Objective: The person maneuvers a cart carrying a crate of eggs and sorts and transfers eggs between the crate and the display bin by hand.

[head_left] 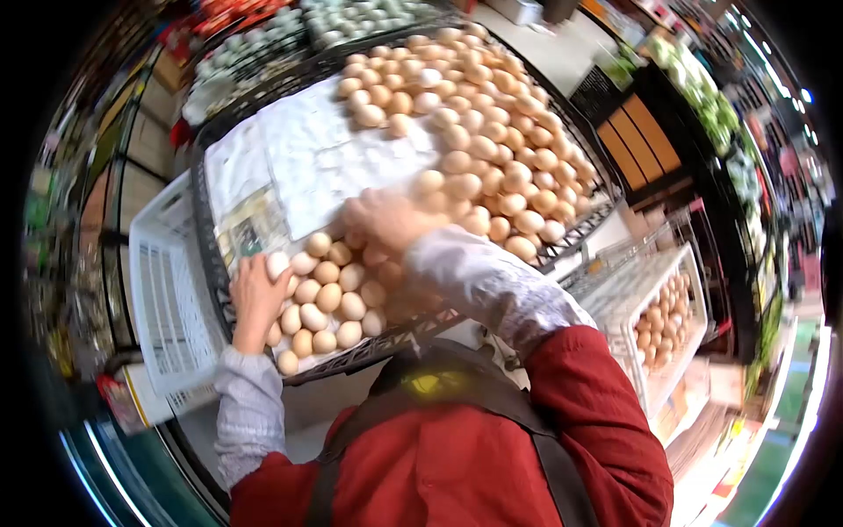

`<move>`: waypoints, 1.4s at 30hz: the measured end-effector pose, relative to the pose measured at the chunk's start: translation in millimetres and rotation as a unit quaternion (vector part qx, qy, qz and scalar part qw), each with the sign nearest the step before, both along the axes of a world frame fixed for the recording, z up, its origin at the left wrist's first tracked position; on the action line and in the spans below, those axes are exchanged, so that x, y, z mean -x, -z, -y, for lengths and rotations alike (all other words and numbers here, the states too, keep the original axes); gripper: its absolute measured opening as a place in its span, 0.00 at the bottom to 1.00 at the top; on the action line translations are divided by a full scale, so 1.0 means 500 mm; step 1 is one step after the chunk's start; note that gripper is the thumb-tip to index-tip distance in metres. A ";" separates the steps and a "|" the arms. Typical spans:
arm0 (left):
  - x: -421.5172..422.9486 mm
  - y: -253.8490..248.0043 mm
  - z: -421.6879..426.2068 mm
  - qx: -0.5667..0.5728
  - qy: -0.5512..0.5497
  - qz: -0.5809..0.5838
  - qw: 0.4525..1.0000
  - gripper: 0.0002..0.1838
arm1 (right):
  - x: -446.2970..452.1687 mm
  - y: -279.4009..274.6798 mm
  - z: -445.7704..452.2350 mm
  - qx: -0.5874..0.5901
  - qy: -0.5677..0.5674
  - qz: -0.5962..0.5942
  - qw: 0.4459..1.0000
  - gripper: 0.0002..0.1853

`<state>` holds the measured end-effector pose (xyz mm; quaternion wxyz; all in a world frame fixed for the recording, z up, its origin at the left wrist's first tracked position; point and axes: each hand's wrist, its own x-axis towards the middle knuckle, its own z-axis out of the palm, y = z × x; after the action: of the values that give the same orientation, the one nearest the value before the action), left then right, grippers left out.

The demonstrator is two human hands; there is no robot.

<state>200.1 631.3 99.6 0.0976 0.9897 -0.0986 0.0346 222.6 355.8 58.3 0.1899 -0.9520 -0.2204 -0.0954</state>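
Near the front left corner of a black crate (205,206), my left hand (255,297) has thumb and fingers closed about a pale egg (277,264). Beside it lies a group of brown eggs (328,297), packed close along the crate's near side. My right hand (386,218) reaches over the crate's middle, at the edge of the eggs, and is smeared by motion. Its fingers and anything under them cannot be made out. A large heap of brown eggs (496,132) fills the far and right parts. White lining sheet (320,149) shows between the two groups.
A white plastic basket (162,290) stands at the left of the crate. To the right is another white basket (694,325) with brown eggs (663,323) in it. Trays of pale eggs (360,19) lie beyond, and green vegetables (698,92) sit on a stand at right.
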 end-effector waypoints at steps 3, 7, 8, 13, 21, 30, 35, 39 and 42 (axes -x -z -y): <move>-0.008 -0.007 0.004 -0.016 0.036 0.028 0.999 0.27 | 0.025 -0.008 -0.021 0.036 0.090 -0.006 0.995 0.23; -0.022 -0.038 0.048 0.006 0.102 0.064 0.993 0.25 | 0.051 -0.001 -0.035 0.026 0.116 -0.003 0.993 0.18; -0.029 -0.041 0.061 0.011 0.126 0.079 0.989 0.24 | 0.060 0.008 -0.036 0.022 0.126 0.049 0.991 0.16; -0.015 -0.112 0.261 0.069 0.232 0.081 0.967 0.19 | 0.099 -0.033 0.042 -0.084 0.114 0.150 0.979 0.15; 0.117 -0.167 0.639 0.209 0.512 0.015 0.833 0.15 | 0.534 -0.188 0.531 -0.256 0.287 0.037 0.922 0.18; 0.390 -0.118 1.045 0.226 0.693 -0.175 0.662 0.12 | 1.077 -0.027 0.926 -0.213 0.690 -0.076 0.688 0.18; 0.519 -0.038 1.205 0.139 0.717 -0.257 0.633 0.13 | 1.129 0.007 0.919 0.143 0.601 -0.243 0.748 0.15; 0.621 0.036 1.287 -0.004 0.743 -0.275 0.611 0.13 | 1.141 0.059 0.923 0.241 0.582 -0.191 0.753 0.12; 0.691 0.090 1.320 -0.045 0.734 -0.242 0.633 0.13 | 1.149 0.060 0.934 0.242 0.563 -0.226 0.757 0.10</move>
<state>-145.3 -28.5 54.7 0.0667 0.5669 -0.7669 -0.2934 -351.7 -111.1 28.2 -0.0904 -0.9125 0.3888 0.0899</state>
